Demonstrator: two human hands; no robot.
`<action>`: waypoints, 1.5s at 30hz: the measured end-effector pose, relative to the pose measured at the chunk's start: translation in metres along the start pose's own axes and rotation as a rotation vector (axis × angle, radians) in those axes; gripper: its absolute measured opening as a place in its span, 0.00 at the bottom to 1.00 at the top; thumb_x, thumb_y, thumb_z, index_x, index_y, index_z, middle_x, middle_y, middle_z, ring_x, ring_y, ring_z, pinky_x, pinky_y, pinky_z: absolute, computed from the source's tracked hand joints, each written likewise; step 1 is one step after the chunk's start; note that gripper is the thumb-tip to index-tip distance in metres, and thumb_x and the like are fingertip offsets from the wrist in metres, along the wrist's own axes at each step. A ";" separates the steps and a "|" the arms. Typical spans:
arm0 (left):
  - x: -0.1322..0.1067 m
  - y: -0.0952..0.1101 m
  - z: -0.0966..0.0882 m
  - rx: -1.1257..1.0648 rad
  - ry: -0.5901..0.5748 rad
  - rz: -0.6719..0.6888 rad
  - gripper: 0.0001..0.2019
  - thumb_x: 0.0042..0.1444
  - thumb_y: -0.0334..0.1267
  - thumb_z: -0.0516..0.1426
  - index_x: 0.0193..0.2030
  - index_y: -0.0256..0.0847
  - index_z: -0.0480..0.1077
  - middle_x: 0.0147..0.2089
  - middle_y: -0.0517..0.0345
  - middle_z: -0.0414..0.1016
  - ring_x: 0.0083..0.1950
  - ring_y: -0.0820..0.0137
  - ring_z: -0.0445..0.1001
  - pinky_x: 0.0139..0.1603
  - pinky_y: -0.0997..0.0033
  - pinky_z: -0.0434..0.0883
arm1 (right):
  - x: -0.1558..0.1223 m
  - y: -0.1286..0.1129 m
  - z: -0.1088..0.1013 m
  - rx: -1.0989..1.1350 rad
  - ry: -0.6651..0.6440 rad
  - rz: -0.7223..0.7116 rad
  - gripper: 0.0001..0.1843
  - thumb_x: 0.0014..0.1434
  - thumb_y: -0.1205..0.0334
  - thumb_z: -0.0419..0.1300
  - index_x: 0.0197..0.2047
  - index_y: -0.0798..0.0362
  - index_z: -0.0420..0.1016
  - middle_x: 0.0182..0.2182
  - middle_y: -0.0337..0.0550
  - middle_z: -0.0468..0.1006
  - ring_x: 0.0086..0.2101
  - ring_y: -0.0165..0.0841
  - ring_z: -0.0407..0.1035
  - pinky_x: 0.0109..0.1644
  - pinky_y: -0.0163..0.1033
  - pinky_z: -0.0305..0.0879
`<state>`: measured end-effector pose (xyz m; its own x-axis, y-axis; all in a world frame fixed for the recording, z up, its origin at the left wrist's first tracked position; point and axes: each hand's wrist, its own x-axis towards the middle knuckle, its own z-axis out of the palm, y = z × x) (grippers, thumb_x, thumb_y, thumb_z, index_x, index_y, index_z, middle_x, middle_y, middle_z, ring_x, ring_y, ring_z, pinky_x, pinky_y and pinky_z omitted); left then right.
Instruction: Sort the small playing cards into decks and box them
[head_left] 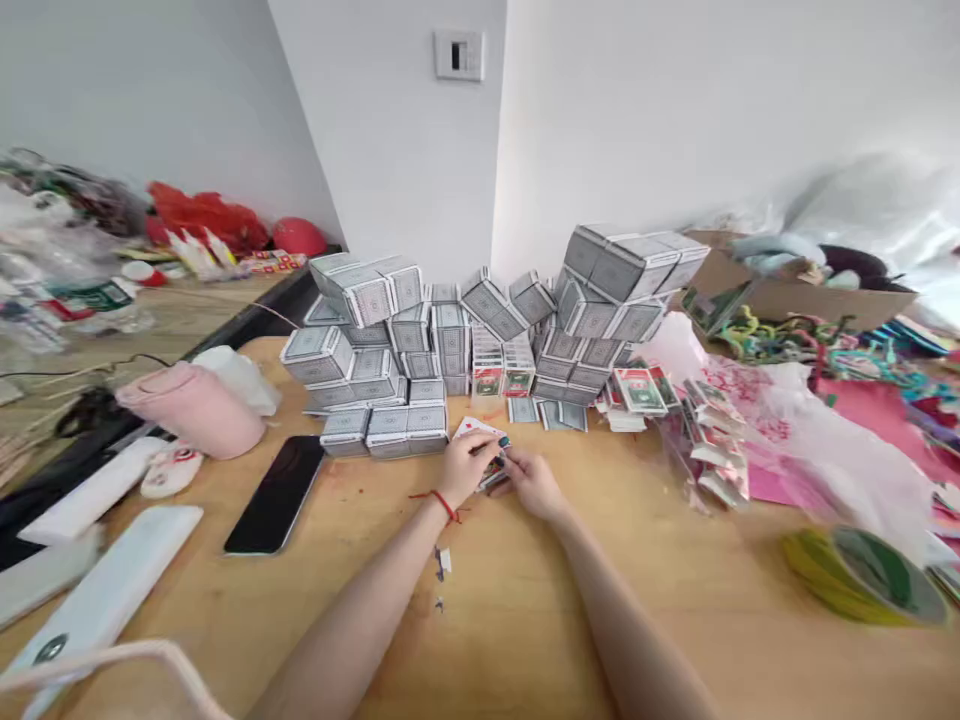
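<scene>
My left hand (466,468) and my right hand (532,482) meet over a wooden table (517,620) and both pinch a small deck of playing cards (491,470). A face-up card (477,428) with red pips lies just behind my left fingers. A red string circles my left wrist. Right behind the hands rises a pile of grey card boxes (420,340), with a taller stack (615,290) to the right.
A black phone (276,494) lies left of my hands, beside a pink roll (193,408) and white cases (105,590). Loose decks (637,390), plastic wrappers (712,440), pink paper and a green-yellow tape roll (862,575) crowd the right side. A cardboard box (787,285) stands behind.
</scene>
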<state>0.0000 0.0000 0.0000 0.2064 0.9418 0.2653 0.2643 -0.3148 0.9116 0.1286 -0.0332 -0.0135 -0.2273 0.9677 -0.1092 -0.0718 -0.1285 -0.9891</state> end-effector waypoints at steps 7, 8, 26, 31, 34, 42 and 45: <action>-0.004 0.003 0.001 0.074 -0.031 0.023 0.13 0.53 0.40 0.50 0.26 0.36 0.71 0.24 0.59 0.71 0.27 0.74 0.66 0.28 0.76 0.62 | -0.001 -0.005 0.002 0.007 0.009 -0.078 0.19 0.50 0.47 0.55 0.34 0.55 0.73 0.27 0.42 0.75 0.26 0.33 0.72 0.29 0.40 0.72; -0.004 0.004 0.001 0.081 -0.036 0.025 0.14 0.53 0.40 0.50 0.24 0.36 0.70 0.22 0.60 0.69 0.25 0.75 0.64 0.26 0.77 0.61 | -0.001 -0.005 0.002 0.003 0.006 -0.085 0.19 0.50 0.47 0.55 0.34 0.55 0.73 0.27 0.42 0.75 0.26 0.33 0.72 0.29 0.40 0.72; -0.004 0.003 -0.003 0.108 -0.028 0.008 0.11 0.51 0.43 0.53 0.27 0.37 0.70 0.23 0.61 0.70 0.25 0.76 0.63 0.27 0.78 0.60 | -0.002 0.002 0.003 -0.275 0.085 -0.066 0.15 0.55 0.52 0.48 0.29 0.54 0.67 0.12 0.33 0.65 0.11 0.27 0.60 0.15 0.30 0.55; -0.005 0.003 -0.003 0.148 -0.044 0.021 0.12 0.52 0.43 0.52 0.26 0.37 0.69 0.23 0.61 0.69 0.25 0.76 0.63 0.26 0.78 0.59 | -0.002 0.002 0.001 -0.453 0.159 -0.199 0.14 0.55 0.55 0.47 0.27 0.54 0.67 0.11 0.33 0.62 0.13 0.26 0.56 0.18 0.31 0.51; -0.005 0.003 -0.003 0.190 -0.026 0.023 0.12 0.53 0.42 0.51 0.25 0.37 0.68 0.21 0.62 0.67 0.23 0.76 0.61 0.24 0.78 0.57 | -0.001 0.002 0.000 -0.519 0.153 -0.228 0.14 0.55 0.57 0.46 0.25 0.53 0.67 0.12 0.34 0.61 0.15 0.27 0.55 0.20 0.31 0.51; -0.006 0.005 -0.005 0.257 -0.004 0.008 0.13 0.52 0.43 0.51 0.23 0.37 0.69 0.20 0.62 0.67 0.22 0.77 0.61 0.24 0.78 0.56 | -0.002 0.003 0.001 -0.737 0.186 -0.269 0.13 0.54 0.61 0.45 0.22 0.52 0.64 0.17 0.37 0.65 0.20 0.29 0.58 0.25 0.32 0.53; -0.007 0.005 -0.003 0.272 0.025 0.016 0.14 0.53 0.43 0.51 0.22 0.38 0.69 0.20 0.61 0.68 0.22 0.77 0.62 0.24 0.77 0.57 | -0.002 0.003 0.003 -0.655 0.185 -0.241 0.14 0.56 0.58 0.45 0.22 0.52 0.63 0.15 0.36 0.63 0.18 0.29 0.58 0.23 0.32 0.53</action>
<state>-0.0028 -0.0074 0.0035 0.1901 0.9381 0.2894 0.5053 -0.3462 0.7904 0.1263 -0.0362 -0.0164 -0.1064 0.9811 0.1619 0.5108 0.1936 -0.8376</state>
